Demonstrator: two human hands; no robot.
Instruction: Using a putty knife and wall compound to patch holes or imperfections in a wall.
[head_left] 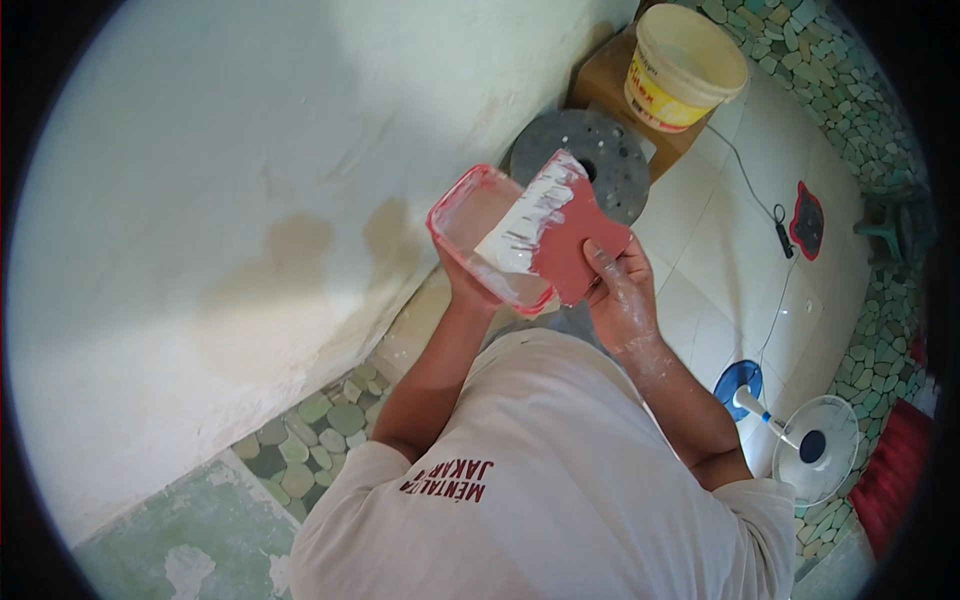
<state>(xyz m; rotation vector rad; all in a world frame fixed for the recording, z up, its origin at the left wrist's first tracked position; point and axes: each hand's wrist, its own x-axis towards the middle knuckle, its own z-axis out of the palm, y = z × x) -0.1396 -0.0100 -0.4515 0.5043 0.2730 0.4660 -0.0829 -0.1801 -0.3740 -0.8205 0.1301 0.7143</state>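
My left hand [460,280] grips a red-rimmed plastic container [452,226] with a pale paste inside. My right hand [625,295], spattered with white, is closed on a flat red spreader [575,240], thumb over its face. The spreader's upper left part carries thick, streaky white paste and lies over the container's right side in this view; whether they touch I cannot tell. Below them in the picture is my white T-shirt. Behind the spreader lies a dark round speckled slab [610,135] with a hole in its middle.
A wall [200,150] fills the left. A pale bucket [685,60] stands on a wooden box [600,85] at top right. On the tiles [700,250] are a cord, a dark red-edged object [807,220] and a standing fan [810,445]. A green stool [880,230] and red fabric [890,470] are at right.
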